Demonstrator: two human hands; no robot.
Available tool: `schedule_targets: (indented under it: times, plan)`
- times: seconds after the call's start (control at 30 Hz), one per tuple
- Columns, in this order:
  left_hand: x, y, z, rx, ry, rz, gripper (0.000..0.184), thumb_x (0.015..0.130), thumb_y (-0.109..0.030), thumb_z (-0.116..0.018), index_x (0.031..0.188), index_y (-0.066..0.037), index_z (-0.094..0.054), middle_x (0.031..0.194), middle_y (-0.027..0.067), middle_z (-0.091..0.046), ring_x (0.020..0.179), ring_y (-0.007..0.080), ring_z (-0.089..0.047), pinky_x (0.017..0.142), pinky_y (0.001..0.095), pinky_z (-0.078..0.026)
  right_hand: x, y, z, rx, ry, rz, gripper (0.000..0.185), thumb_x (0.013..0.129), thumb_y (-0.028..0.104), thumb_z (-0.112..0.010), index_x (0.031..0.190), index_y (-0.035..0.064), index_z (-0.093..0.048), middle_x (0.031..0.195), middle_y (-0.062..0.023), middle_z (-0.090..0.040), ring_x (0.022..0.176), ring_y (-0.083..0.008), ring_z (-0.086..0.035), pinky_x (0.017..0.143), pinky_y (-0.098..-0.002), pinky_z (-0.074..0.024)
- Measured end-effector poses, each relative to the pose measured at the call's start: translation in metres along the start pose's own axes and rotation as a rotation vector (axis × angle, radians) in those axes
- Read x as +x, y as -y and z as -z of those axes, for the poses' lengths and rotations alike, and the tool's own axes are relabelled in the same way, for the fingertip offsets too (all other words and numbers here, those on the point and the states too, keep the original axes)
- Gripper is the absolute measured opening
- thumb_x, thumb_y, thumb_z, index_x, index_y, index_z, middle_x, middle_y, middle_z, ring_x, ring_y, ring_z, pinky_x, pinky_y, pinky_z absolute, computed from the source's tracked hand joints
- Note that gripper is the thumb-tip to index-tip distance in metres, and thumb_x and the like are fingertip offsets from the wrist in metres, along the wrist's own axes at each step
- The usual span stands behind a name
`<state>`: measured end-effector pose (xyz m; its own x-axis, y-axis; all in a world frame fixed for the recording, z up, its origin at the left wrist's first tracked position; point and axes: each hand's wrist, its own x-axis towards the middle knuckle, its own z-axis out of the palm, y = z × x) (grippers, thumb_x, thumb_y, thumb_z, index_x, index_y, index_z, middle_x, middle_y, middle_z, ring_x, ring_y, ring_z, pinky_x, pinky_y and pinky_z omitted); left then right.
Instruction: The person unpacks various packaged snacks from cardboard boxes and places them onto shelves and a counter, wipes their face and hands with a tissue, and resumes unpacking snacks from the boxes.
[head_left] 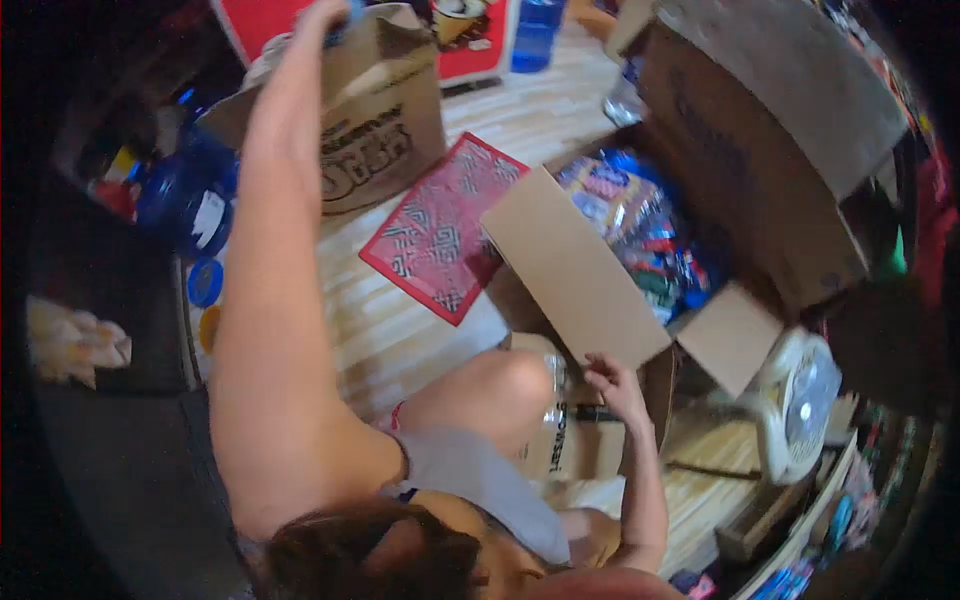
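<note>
My left arm stretches to the top of the view, where my left hand (335,10) is partly cut off above a brown cardboard box (385,145) with printed lettering. A bit of blue shows beside that hand; its fingers are not clear. My right hand (615,387) is at the lower edge of a flap (585,270) of a large open carton, fingers loosely bent and apart. Whether it touches the flap is hard to see. Inside this carton lie several shiny, colourful plastic packs (625,205).
A red patterned mat (450,225) lies on the light wood floor between the boxes. A white fan (800,405) stands at the right. Blue water jugs (190,200) are at the left, near a blue lid (205,283). Another printed carton (545,440) is by my knee.
</note>
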<state>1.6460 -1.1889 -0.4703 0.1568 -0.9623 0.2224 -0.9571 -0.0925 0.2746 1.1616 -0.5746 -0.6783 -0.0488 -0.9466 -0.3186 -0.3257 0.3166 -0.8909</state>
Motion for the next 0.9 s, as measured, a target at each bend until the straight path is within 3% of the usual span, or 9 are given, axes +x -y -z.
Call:
schedule_targets:
  times: [0.17,0.2,0.27,0.37,0.43,0.47,0.63,0.73,0.9]
  plan:
    - [0.053,0.031,-0.007,-0.304,0.241,-0.249,0.034,0.071,-0.038,-0.065,0.088,-0.008,-0.067,0.083,0.0111,-0.064,0.074,0.0242,-0.061,0.066,0.0463,-0.047,-0.007,-0.01,-0.004,-0.063,0.014,-0.013,0.03,0.081,0.006,-0.06,0.11,-0.0002,-0.058,0.091,-0.0142,-0.065,0.089,-0.0209,-0.062,0.079,-0.0327,-0.047]
    - [0.031,0.007,0.009,-0.037,0.036,-0.146,0.039,0.072,-0.041,-0.064,0.094,-0.009,-0.066,0.09,0.0124,-0.065,0.082,0.0267,-0.062,0.069,0.0469,-0.048,-0.01,-0.013,-0.004,-0.055,0.015,-0.018,0.029,0.08,0.006,-0.061,0.109,-0.0003,-0.058,0.091,-0.015,-0.065,0.089,-0.0209,-0.062,0.079,-0.0327,-0.047]
    - [-0.136,-0.098,0.06,0.467,-0.545,-0.18,0.038,0.081,-0.039,-0.057,0.109,-0.014,-0.062,0.1,0.0135,-0.066,0.093,0.0331,-0.062,0.079,0.0452,-0.046,-0.012,-0.013,0.0,-0.099,-0.008,0.016,0.029,0.081,0.006,-0.06,0.109,-0.0006,-0.058,0.093,-0.0156,-0.065,0.09,-0.0218,-0.062,0.079,-0.0331,-0.0472]
    - [-0.137,-0.153,0.022,0.193,-0.729,-0.834,0.04,0.083,-0.039,-0.055,0.117,-0.018,-0.057,0.104,0.0142,-0.064,0.091,0.0328,-0.062,0.078,0.044,-0.047,-0.011,-0.003,0.0,-0.09,-0.034,-0.014,0.029,0.08,0.008,-0.061,0.108,-0.0002,-0.059,0.095,-0.0161,-0.065,0.092,-0.0245,-0.063,0.079,-0.0345,-0.0476]
    - [-0.286,-0.241,0.027,-0.18,-0.506,-1.049,0.011,0.074,-0.011,-0.056,0.08,-0.002,-0.059,0.075,0.0194,-0.06,0.073,0.0332,-0.062,0.061,0.043,-0.05,-0.008,-0.003,0.003,-0.118,-0.062,0.011,0.03,0.079,0.01,-0.061,0.108,0.0004,-0.059,0.096,-0.0173,-0.065,0.092,-0.0272,-0.062,0.08,-0.0356,-0.0476]
    - [-0.251,-0.251,-0.038,-0.123,-0.09,-0.988,0.039,0.084,-0.04,-0.055,0.114,-0.016,-0.059,0.101,0.0158,-0.064,0.089,0.0344,-0.062,0.076,0.043,-0.048,-0.009,-0.002,0.003,-0.159,-0.068,0.024,0.031,0.079,0.011,-0.061,0.108,0.0008,-0.059,0.096,-0.0178,-0.064,0.092,-0.0287,-0.062,0.08,-0.0362,-0.0476]
    - [-0.399,-0.349,-0.127,-0.014,0.46,-0.999,0.057,0.078,-0.058,-0.053,0.091,-0.005,-0.067,0.087,0.0227,-0.065,0.087,0.037,-0.063,0.075,0.045,-0.049,-0.023,0.019,-0.005,-0.268,-0.053,0.083,0.034,0.077,0.012,-0.061,0.11,0.0021,-0.058,0.096,-0.0199,-0.063,0.09,-0.0344,-0.061,0.08,-0.04,-0.0472]
    - [-0.439,-0.365,-0.175,0.117,0.351,-0.999,0.044,0.079,-0.049,-0.055,0.095,-0.011,-0.069,0.094,0.0133,-0.067,0.089,0.0318,-0.064,0.076,0.0449,-0.05,-0.04,0.002,-0.003,-0.34,-0.045,0.076,0.033,0.078,0.011,-0.06,0.11,0.002,-0.058,0.096,-0.0191,-0.064,0.089,-0.0341,-0.061,0.079,-0.0411,-0.0473]
    - [-0.397,-0.363,-0.215,-0.198,0.256,-0.977,0.031,0.079,-0.034,-0.056,0.087,-0.007,-0.069,0.092,0.0171,-0.066,0.085,0.0351,-0.064,0.073,0.0436,-0.051,-0.077,-0.003,0.019,-0.254,-0.088,-0.008,0.033,0.078,0.011,-0.063,0.109,0.0014,-0.057,0.088,-0.0187,-0.064,0.084,-0.0319,-0.062,0.075,-0.0391,-0.0477]
